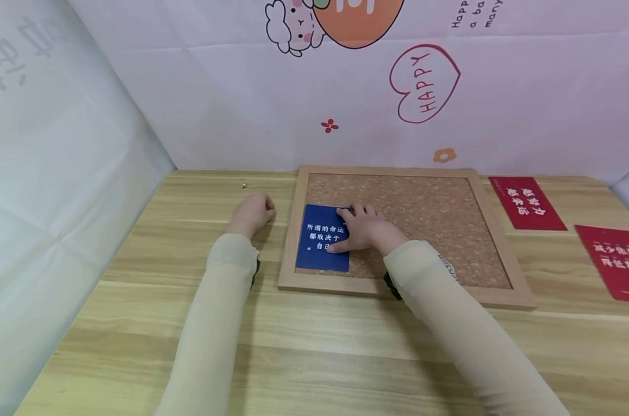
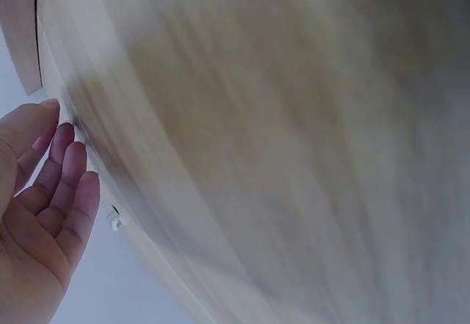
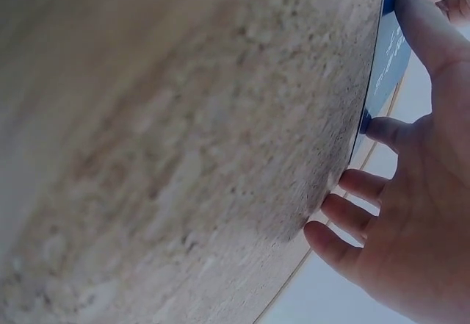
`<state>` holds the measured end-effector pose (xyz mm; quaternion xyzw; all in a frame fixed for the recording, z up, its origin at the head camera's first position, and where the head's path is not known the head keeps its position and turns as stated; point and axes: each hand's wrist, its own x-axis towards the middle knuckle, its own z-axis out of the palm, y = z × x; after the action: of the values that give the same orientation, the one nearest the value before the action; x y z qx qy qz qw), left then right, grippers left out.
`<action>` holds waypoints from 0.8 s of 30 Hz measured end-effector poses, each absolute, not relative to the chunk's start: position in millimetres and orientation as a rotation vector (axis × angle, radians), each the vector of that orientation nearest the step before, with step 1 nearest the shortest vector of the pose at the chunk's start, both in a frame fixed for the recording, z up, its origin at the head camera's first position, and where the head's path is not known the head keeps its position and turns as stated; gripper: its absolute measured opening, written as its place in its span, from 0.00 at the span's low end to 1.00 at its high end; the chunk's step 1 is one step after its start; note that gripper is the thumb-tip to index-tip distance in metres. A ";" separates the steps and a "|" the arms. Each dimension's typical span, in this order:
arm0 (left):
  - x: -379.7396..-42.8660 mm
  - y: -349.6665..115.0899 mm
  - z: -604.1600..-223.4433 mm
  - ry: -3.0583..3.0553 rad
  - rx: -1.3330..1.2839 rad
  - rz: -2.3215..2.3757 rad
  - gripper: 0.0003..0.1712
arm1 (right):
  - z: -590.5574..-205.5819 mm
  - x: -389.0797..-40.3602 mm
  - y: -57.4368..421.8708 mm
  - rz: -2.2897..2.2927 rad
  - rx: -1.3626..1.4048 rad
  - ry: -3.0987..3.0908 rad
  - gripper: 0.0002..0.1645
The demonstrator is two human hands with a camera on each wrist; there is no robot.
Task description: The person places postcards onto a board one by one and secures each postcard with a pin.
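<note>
A blue card (image 1: 322,254) with white writing lies on the left part of a wood-framed cork board (image 1: 418,219). My right hand (image 1: 369,228) spreads over the card's right side, its thumb and index fingertip on the card. In the right wrist view, the other fingertips of the right hand (image 3: 418,192) reach the cork beside the card (image 3: 389,63). My left hand (image 1: 253,214) rests low over the table left of the board, fingers loosely bent. Nothing shows between the fingers of the left hand (image 2: 48,199) in its wrist view. A small shiny pin-like piece (image 1: 244,185) lies behind that hand.
Two red cards with white writing, one farther back (image 1: 528,202) and one nearer (image 1: 613,263), lie right of the board. A printed white cloth (image 1: 231,104) hangs behind the wooden table (image 1: 314,358), and another white cloth (image 1: 49,173) stands along the left.
</note>
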<state>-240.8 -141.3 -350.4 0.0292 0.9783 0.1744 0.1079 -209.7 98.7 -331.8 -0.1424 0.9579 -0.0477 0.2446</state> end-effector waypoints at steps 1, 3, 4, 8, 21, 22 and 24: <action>-241.0 -140.0 -349.8 2.880 0.081 0.517 0.15 | -331.9 -210.2 98.8 -0.124 -0.390 2.614 0.58; -241.1 -137.1 -349.2 2.879 0.077 0.517 0.16 | -331.7 -210.5 98.7 -0.105 -0.396 2.611 0.58; -241.0 -135.3 -348.6 2.878 0.074 0.519 0.17 | -331.6 -210.7 98.5 -0.096 -0.399 2.609 0.58; -240.6 -126.0 -347.4 2.886 0.087 0.535 0.15 | -330.6 -210.0 98.3 -0.071 -0.409 2.606 0.59; -241.7 -96.9 -340.9 2.920 0.141 0.677 0.10 | -333.0 -211.3 99.2 -0.097 -0.404 2.630 0.59; -240.9 -95.4 -339.9 2.920 0.141 0.688 0.10 | -333.3 -211.7 99.3 -0.100 -0.407 2.632 0.59; -239.7 -92.6 -338.2 2.920 0.153 0.716 0.10 | -333.2 -211.7 99.4 -0.109 -0.412 2.637 0.59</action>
<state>-239.7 -92.6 -338.2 0.0507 0.9679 0.2372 0.0658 -211.7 99.4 -333.2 -0.1499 0.9600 -0.0398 0.2331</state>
